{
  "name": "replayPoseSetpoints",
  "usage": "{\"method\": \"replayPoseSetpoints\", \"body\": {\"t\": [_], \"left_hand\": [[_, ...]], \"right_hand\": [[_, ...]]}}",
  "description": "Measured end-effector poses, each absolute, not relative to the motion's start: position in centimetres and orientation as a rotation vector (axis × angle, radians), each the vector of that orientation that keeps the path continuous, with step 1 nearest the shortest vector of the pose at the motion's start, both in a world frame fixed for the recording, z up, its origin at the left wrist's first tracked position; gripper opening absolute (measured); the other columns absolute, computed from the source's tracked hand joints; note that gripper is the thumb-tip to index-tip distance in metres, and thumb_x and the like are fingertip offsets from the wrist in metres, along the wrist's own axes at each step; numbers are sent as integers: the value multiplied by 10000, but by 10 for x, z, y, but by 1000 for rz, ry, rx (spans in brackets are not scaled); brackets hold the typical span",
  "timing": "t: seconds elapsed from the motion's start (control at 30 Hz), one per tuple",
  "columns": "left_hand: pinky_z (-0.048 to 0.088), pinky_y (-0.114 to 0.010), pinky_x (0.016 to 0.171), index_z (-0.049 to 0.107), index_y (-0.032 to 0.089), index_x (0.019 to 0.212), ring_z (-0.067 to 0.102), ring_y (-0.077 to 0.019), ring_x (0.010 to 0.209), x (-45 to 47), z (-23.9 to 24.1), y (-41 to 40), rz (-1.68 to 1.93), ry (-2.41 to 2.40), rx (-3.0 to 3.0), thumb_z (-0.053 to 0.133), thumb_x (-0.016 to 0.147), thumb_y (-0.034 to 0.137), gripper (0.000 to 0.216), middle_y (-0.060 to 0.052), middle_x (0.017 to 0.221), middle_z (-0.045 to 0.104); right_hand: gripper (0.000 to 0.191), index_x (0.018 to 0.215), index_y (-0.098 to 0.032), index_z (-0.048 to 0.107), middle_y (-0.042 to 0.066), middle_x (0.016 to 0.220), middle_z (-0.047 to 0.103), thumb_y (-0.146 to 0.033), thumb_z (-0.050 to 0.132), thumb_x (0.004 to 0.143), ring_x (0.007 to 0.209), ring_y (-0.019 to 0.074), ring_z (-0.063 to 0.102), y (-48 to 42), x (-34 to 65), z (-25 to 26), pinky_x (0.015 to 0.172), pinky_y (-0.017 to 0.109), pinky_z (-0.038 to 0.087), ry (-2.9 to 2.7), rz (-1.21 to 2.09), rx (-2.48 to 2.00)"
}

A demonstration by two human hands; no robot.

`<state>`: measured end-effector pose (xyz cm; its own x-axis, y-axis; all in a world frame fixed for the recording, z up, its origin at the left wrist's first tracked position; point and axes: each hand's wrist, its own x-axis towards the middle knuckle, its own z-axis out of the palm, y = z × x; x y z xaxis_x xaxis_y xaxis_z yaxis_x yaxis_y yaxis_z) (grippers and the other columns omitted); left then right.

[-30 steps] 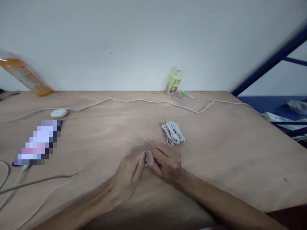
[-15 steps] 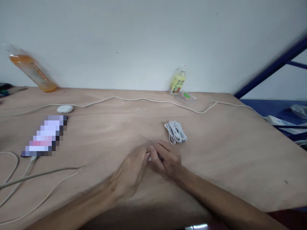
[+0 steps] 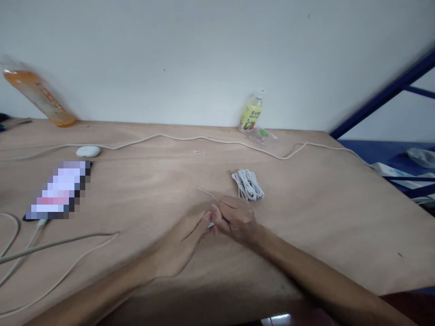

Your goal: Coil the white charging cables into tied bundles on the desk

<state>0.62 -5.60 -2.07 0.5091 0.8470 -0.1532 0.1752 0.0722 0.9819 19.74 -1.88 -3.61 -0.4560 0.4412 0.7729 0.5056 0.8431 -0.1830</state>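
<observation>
White piece [image 3: 211, 224], mostly hidden, is pinched by the tightly curled left hand [image 3: 189, 236] and right hand [image 3: 237, 216] — presumably for steadiness; cable [image 3: 248, 184] lies just beyond — probably for easy reach.

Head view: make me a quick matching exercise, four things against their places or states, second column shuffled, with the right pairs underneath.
Things
1. Coiled white cable
2. Phone
3. Small whitish item
4. Yellow-labelled bottle

Places or states
A. Mostly hidden between the left hand and the right hand
B. By the wall, beside a clear plastic wrapper
C. On the table, just beyond the right hand
D. Screen lit, with a plugged-in cable at its near end

Right pairs: 1-C, 2-D, 3-A, 4-B
</observation>
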Motion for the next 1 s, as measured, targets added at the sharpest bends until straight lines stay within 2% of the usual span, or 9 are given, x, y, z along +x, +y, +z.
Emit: {"method": "replayPoseSetpoints", "body": {"t": [0.07,0.1,0.17,0.27,0.37,0.5,0.7,1.0], "left_hand": [[327,-301,608,557,226,857,368,-150,646,4,-20,-52,507,826,1185,419,1099,650,508,36,726,436],[273,-288,575,538,224,851,308,-134,620,3,-20,-50,459,746,1070,470,1072,689,519,49,719,404],[217,-272,546,526,222,859,289,-114,609,2,-18,-46,400,647,885,612,1002,713,519,46,747,432],[167,-252,526,534,223,894,289,-96,604,1,-14,-42,334,575,684,820,884,657,520,50,765,448],[140,-242,518,574,215,916,209,-85,581,0,-10,-41,296,534,583,900,846,576,491,86,704,343],[177,-246,510,665,205,969,178,-95,571,-2,-9,-43,279,510,574,867,906,522,381,89,670,302],[277,-229,518,590,219,905,200,-91,569,-1,-12,-46,294,532,518,891,888,502,413,88,680,331],[357,-233,537,604,235,909,227,-96,575,1,-20,-50,314,561,528,889,862,549,426,79,695,356]], "right_hand": [[447,680,-233,523,-30,598,507,-105,464,1105,538,136,418,-17,199,-34,535,309,313,-2152,-115,-659],[454,681,-231,525,-29,601,506,-114,454,1115,542,137,419,-16,200,-34,536,309,317,-2165,-124,-640],[465,683,-229,529,-26,607,502,-130,443,1130,551,138,424,-15,201,-33,541,307,322,-2191,-133,-604],[462,699,-225,554,-24,617,493,-140,443,1139,570,147,430,-14,204,-33,558,307,331,-2219,-157,-560],[480,699,-226,573,-27,611,471,-164,423,1151,573,153,412,-14,208,-34,569,306,342,-2239,-199,-515],[488,676,-225,578,-18,616,485,-191,443,1144,569,152,416,-14,210,-35,565,312,351,-2261,-195,-455],[465,665,-225,568,-16,598,509,-183,491,1121,557,151,438,-13,209,-34,543,328,327,-2209,-205,-486],[443,675,-228,564,-31,596,500,-136,489,1101,550,147,428,-17,208,-36,579,309,378,-2228,-110,-476]]}}
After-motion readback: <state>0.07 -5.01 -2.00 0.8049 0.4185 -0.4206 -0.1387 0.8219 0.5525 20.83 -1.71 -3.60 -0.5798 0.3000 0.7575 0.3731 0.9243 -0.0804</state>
